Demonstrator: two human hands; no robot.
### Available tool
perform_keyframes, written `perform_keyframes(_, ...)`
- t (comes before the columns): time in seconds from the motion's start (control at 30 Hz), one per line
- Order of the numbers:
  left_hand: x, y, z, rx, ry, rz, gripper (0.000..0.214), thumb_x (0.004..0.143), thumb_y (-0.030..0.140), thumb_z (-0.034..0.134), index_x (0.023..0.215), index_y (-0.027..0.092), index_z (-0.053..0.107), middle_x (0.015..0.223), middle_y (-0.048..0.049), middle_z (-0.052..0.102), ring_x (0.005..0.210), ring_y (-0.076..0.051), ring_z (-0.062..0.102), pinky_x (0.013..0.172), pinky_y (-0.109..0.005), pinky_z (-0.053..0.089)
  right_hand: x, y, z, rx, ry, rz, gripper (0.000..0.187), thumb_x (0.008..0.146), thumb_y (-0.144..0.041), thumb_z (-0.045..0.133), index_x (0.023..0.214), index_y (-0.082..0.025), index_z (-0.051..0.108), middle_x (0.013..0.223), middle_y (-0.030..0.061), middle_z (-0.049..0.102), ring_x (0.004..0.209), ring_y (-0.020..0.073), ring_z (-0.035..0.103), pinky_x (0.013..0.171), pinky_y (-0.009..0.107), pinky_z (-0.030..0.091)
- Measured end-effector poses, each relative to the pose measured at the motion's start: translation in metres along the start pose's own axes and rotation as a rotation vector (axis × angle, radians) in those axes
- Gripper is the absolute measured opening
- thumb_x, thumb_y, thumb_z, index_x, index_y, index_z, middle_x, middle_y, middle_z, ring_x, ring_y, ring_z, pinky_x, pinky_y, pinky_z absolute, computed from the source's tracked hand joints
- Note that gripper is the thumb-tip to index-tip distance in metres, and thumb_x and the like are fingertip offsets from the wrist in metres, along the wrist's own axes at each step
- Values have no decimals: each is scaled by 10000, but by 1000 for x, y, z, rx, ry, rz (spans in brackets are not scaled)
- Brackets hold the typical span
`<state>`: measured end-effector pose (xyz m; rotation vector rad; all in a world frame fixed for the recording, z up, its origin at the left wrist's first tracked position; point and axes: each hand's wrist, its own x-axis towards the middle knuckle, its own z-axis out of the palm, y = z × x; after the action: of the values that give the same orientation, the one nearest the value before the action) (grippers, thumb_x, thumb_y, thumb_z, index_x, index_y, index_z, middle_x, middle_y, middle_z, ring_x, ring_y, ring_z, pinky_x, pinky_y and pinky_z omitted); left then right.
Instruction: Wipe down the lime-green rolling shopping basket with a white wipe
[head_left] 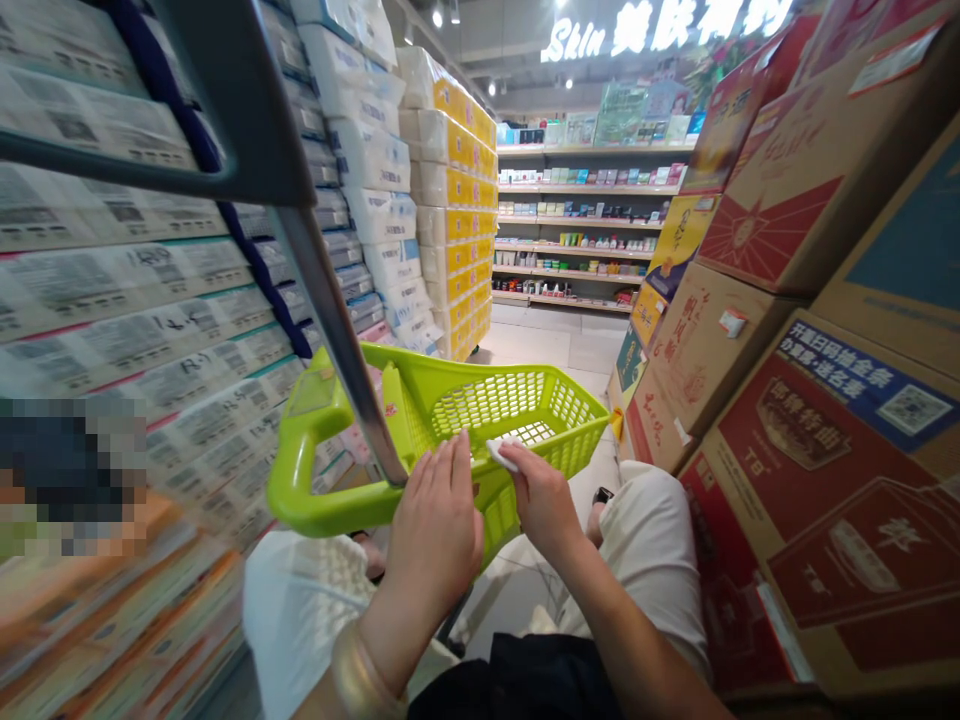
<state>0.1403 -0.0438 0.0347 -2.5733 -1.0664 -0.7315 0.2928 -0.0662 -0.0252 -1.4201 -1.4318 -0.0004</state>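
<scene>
Your right grip (544,498) pinches the white cloth (501,455) at the near side of the green basket (480,372), where your left grip (441,515) rests just beside it, though whether clasping I cannot tell.

Your left hand (441,512) is flat, back upward, its fingers (444,468) straight and close together. Your right hand (546,502) is just beside it, with fingers bent in a pinch. Both your forearms (626,610) reach forward, slanting inward.
</scene>
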Motion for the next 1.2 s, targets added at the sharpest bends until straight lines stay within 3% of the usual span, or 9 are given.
perform_keyframes(0.13, 0, 4, -1, 69, -68, -23, 623, 744, 115, 480, 1357, 5, 495, 1129, -201, 686, 1098, -297, 629, 1024, -449, 442, -2, 1, 0, 50, -30, -46, 390, 896, -74, 463, 1162, -235, 700, 1197, 67, 724, 1202, 212, 639, 1056, 391, 509)
perform_keyframes(0.23, -1, 3, -2, 87, -69, -14, 597, 742, 125, 491, 1327, 16, 536, 1141, -194, 682, 1073, -298, 626, 1017, -454, 435, -3, -2, 1, 109, -73, -129, 398, 902, -81, 464, 1192, -242, 683, 1228, 61, 709, 1214, 194, 630, 1065, 377, 501)
perform_keyframes(0.4, -4, 4, 0, 115, -73, -2, 572, 751, 138, 503, 1307, 15, 565, 1138, -189, 681, 1090, -304, 609, 1043, -449, 406, -3, 6, -1, -11, 23, 7, 402, 882, -65, 453, 1144, -231, 709, 1164, 79, 736, 1181, 236, 653, 1042, 434, 518)
perform_keyframes(0.6, -6, 8, 2, 111, -60, -20, 486, 764, 153, 515, 1224, 56, 633, 1128, -181, 675, 1084, -317, 599, 1043, -475, 402, -5, -2, 1, 90, -67, -128, 420, 896, -78, 448, 1204, -248, 679, 1229, 58, 708, 1212, 195, 631, 1065, 382, 502)
perform_keyframes(0.77, -9, 9, 3, 100, -52, -8, 496, 779, 161, 527, 1254, 52, 617, 1146, -183, 667, 1102, -321, 588, 1051, -471, 393, -4, 4, -3, -6, 31, 2, 401, 891, -76, 441, 1147, -229, 709, 1159, 80, 738, 1171, 232, 659, 1030, 427, 530)
perform_keyframes(0.97, -11, 10, 3, 101, -29, -11, 471, 773, 164, 524, 1220, 64, 631, 1124, -181, 673, 1083, -321, 592, 1049, -480, 397, -7, -3, -1, 99, -57, -130, 412, 905, -88, 448, 1209, -245, 679, 1226, 65, 710, 1204, 200, 637, 1057, 392, 511)
perform_keyframes(1.1, -12, 10, 2, 101, -17, 0, 470, 779, 169, 535, 1233, 89, 627, 1132, -172, 675, 1081, -314, 598, 1039, -469, 403, -5, 3, -2, 2, 16, -30, 413, 886, -71, 454, 1173, -240, 699, 1173, 70, 734, 1177, 222, 655, 1039, 417, 524)
perform_keyframes(1.2, -12, 9, 2, 102, -16, -3, 466, 777, 173, 540, 1226, 94, 631, 1129, -167, 676, 1084, -314, 598, 1046, -466, 397, -5, 2, -3, 21, -13, -48, 426, 884, -64, 455, 1182, -251, 694, 1185, 57, 729, 1189, 211, 648, 1047, 402, 519)
